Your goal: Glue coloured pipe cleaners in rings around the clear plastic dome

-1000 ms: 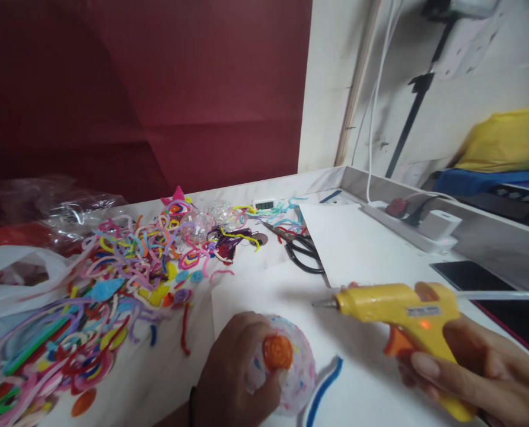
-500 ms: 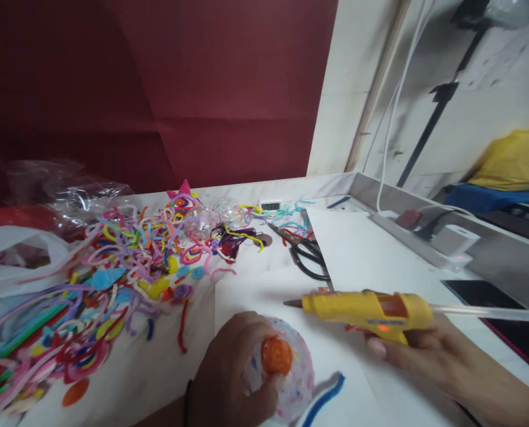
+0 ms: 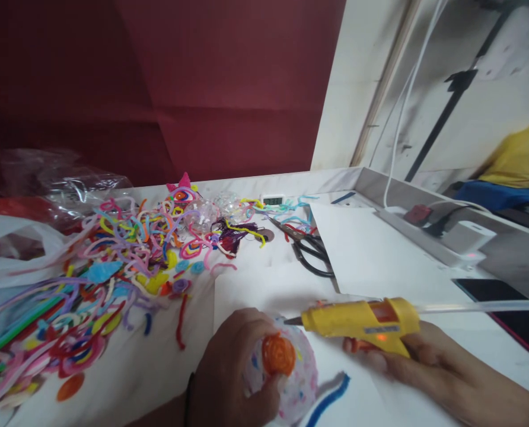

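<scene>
My left hand (image 3: 240,367) is closed around a speckled whitish round piece (image 3: 302,379), its thumb at the edge of an orange coiled disc (image 3: 279,354) on top. In my right hand (image 3: 429,362) is a yellow glue gun (image 3: 362,323), fingers wrapped about its handle near the orange trigger. A small light glows on its side, and a clear glue stick (image 3: 482,306) sticks out behind. The nozzle points left, close to the far edge of the round piece; whether they touch I cannot tell. A blue pipe cleaner (image 3: 329,400) lies on the white paper (image 3: 247,290) beside the piece.
Tangled colourful pipe cleaners (image 3: 126,249) cover the left of the table, by a white plastic bag (image 3: 19,249). Black-handled scissors (image 3: 311,255) lie past the glue gun. A power strip (image 3: 437,243) and a dark phone (image 3: 513,314) are at right.
The glue gun has come down and left relative to the round piece, its nozzle now near that piece's far edge. My left hand keeps its hold. The view has shifted slightly.
</scene>
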Available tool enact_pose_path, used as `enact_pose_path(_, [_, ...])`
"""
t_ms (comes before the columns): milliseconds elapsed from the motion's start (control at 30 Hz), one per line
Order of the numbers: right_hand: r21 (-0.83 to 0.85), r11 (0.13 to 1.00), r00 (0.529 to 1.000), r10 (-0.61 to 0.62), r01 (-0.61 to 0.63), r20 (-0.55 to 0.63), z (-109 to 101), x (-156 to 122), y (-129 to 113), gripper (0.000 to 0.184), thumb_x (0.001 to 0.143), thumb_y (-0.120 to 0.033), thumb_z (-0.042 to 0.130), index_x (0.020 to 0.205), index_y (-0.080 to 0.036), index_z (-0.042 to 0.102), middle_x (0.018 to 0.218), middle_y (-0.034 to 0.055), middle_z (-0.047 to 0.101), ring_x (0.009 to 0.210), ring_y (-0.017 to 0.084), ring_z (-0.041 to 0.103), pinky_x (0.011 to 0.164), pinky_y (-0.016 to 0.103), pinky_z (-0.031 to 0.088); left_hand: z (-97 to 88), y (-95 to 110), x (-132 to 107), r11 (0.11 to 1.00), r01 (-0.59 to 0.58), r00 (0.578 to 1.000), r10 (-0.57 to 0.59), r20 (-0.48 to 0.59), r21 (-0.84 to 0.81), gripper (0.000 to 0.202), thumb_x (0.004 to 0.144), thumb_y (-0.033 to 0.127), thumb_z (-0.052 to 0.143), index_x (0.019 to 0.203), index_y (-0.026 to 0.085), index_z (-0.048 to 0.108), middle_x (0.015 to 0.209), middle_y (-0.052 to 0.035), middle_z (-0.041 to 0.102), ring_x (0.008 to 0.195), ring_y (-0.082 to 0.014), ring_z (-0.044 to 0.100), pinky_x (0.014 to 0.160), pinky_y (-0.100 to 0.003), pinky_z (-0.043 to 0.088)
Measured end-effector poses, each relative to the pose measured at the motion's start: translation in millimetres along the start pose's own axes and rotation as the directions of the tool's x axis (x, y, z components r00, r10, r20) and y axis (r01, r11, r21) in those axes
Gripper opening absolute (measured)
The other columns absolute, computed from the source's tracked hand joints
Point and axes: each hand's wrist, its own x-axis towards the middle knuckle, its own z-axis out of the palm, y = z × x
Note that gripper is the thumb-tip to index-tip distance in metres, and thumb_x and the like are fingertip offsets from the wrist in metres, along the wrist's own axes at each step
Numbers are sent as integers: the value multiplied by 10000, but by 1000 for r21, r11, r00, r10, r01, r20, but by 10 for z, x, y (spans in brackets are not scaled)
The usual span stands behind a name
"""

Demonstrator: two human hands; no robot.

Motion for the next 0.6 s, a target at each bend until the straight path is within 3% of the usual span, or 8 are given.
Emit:
enact_pose_path(100, [108,993,997,34,-42,74,31,-24,-43,390,676,-602,722,894,-282,768,910,33,765,841,251,685,752,333,573,3,-1,-6,1000,-2,1000,2,14,0,423,687,165,556,1100,248,525,1035,-41,653,975,-232,649,870,-365,548])
enact_pose_path(300, [127,988,982,63,-87,179,36,-15,3,393,726,-602,687,939,-278,752,892,24,734,910,254,652,753,334,549,5,-12,-37,1000,13,1000,-12,28,-25,419,712,178,551,1122,254,508,1058,-44,636,1013,-233,629,900,-373,531])
enact_pose_path(600, [127,983,981,113,-134,156,59,-35,22,386,697,-599,713,920,-286,743,865,8,729,895,242,644,746,305,538,11,9,-10,1000,20,1000,-20,2,6,413,708,170,540,1111,252,508,1050,-39,638,999,-223,638,883,-362,547])
